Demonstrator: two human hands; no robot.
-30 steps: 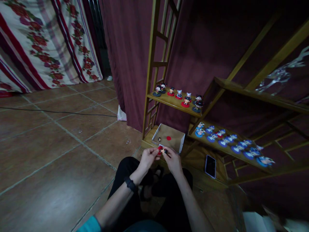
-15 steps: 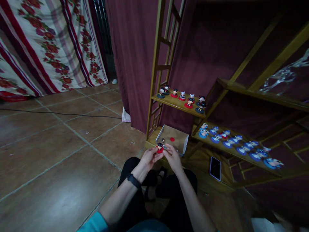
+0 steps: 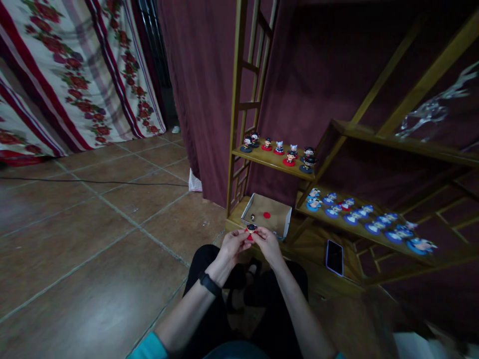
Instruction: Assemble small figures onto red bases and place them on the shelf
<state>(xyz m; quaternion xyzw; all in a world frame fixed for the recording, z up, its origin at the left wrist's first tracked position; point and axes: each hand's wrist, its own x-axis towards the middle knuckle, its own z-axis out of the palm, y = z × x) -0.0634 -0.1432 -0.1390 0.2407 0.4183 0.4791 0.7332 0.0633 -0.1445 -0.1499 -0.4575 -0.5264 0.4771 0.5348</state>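
Note:
Between my two hands is a small figurine (image 3: 251, 230) with a dark head and a red body or base. My left hand (image 3: 233, 245) grips it from the left, thumb and fingers closed at its lower part. From the other side my right hand (image 3: 268, 244) pinches it with the fingertips. Just beyond my hands lies a shallow cardboard box (image 3: 279, 212). Inside it are a red disc (image 3: 267, 215) and a tiny dark-topped piece (image 3: 253, 217). My fingers hide part of the figurine.
On the upper wooden shelf (image 3: 269, 160) stand several red-based and dark-based figurines. Several blue-based figurines (image 3: 352, 218) line the shelf at right. A phone (image 3: 334, 258) lies on the lowest board. A cable (image 3: 112, 181) crosses the tiled floor at left.
The figurine has turned or tilted in my fingers, so more of its dark top shows. My right hand has closed in around its right side. The box stays where it was.

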